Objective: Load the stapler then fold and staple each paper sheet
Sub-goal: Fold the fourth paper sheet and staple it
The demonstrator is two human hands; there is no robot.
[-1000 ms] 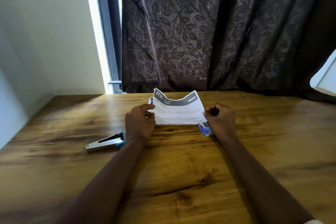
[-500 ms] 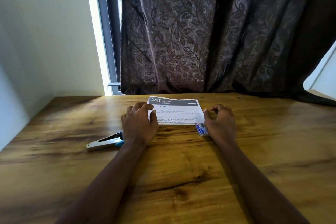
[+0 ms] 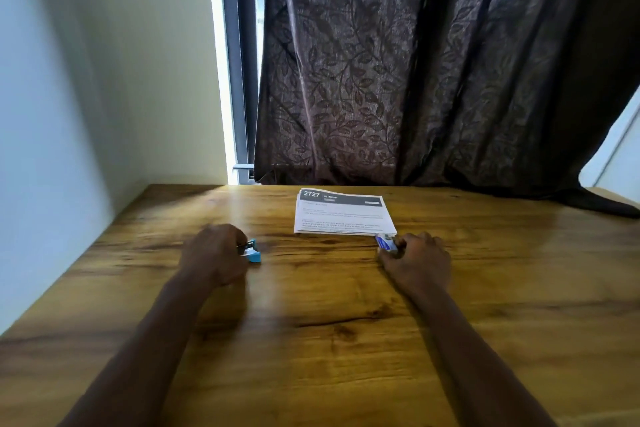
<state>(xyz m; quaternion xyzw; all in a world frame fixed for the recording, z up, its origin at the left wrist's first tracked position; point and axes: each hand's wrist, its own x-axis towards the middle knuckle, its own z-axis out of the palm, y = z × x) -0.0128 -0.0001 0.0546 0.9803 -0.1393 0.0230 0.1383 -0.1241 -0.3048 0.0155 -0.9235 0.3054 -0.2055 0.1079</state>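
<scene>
Toward the far edge of the tabletop (image 3: 519, 288), about midway along it: a flat stack of paper sheets (image 3: 343, 215), printed side up, with a dark band reading "2727" across the far end of the top sheet. Loosely squared, with a thin fringe of lower sheets along the near side.

Nearer and to the left of the stack, well apart from it: the stapler (image 3: 252, 251), mostly hidden under the left hand (image 3: 214, 253). Only a blue end and a bit of metal visible past the knuckles, pointing right. Fingers curled down over it in a grip. Somewhat blurred, so no telling the exact hold, nor whether resting on the wood or raised off it.

Just beside the stack's near right corner: a small box (image 3: 386, 242), blue and white, pinched at its near end by the curled fingertips of the right hand (image 3: 415, 258). Touching the corner of the stack or just short of it, hard to tell which.

Bare forearms reaching in from the near edge. Behind the tabletop, a dark curtain (image 3: 415, 62) with a leaf pattern, a strip of window frame (image 3: 239, 80) to its left, and a pale wall (image 3: 104, 80) along the left edge.
</scene>
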